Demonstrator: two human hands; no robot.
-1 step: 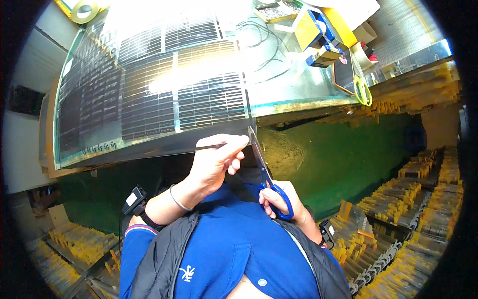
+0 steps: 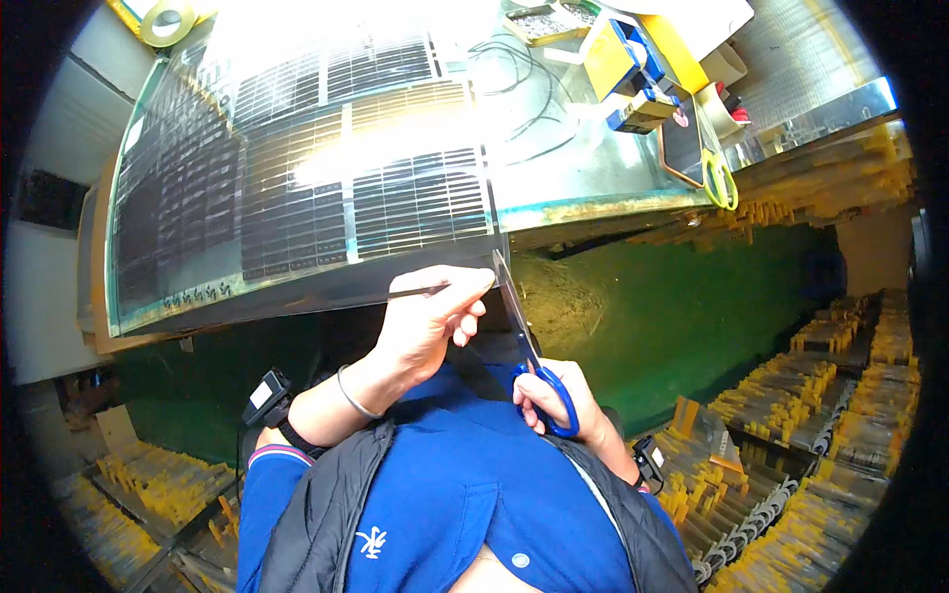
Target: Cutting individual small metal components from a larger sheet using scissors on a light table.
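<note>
My left hand (image 2: pixel 435 311) is closed on the near edge of a dark film sheet (image 2: pixel 297 158) printed with grid-like panels. The sheet lies over a glass-topped table and its front edge hangs toward me. In my right hand (image 2: pixel 565 395) is a pair of scissors (image 2: pixel 526 346) with blue handles, fingers wrapped round the loops. The blades point up and away, their tips at the sheet's near right corner, beside my left thumb tip. Whether film lies between the blades is hard to make out.
On the table (image 2: pixel 583 203) stand a blue-and-yellow tape dispenser (image 2: pixel 638 84) and green-handled scissors (image 2: pixel 720 178) at the right edge. A tape roll (image 2: pixel 168 22) sits far left. Racks with yellow-edged pieces (image 2: pixel 791 395) stand low on the right, more (image 2: pixel 158 474) on the left.
The blue scissor handles have shifted very slightly to the left. My left hand and the film sheet look the same.
</note>
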